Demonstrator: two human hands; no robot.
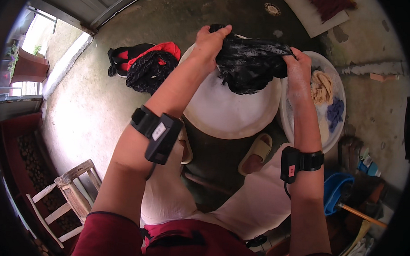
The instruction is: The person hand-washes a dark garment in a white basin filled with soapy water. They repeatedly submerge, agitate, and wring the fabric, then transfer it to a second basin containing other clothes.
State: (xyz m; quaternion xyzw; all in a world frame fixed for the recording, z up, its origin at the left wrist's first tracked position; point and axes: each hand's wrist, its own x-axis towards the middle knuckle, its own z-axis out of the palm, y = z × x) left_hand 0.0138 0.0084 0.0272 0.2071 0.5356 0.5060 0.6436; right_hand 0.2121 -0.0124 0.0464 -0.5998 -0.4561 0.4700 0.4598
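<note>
Head view: left hand [209, 43] and right hand [299, 64], both closed, grip a soapy black cloth [252, 65].

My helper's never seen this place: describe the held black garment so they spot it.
Find the large round basin in front of the sandals. Above it, the left hand and right hand hold a black garment. Foam-streaked fabric sets it apart from the dark clothes on the floor to the left.

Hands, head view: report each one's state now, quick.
Left hand: closed, holding the black cloth by one end.
Right hand: closed, holding its other end.
</note>
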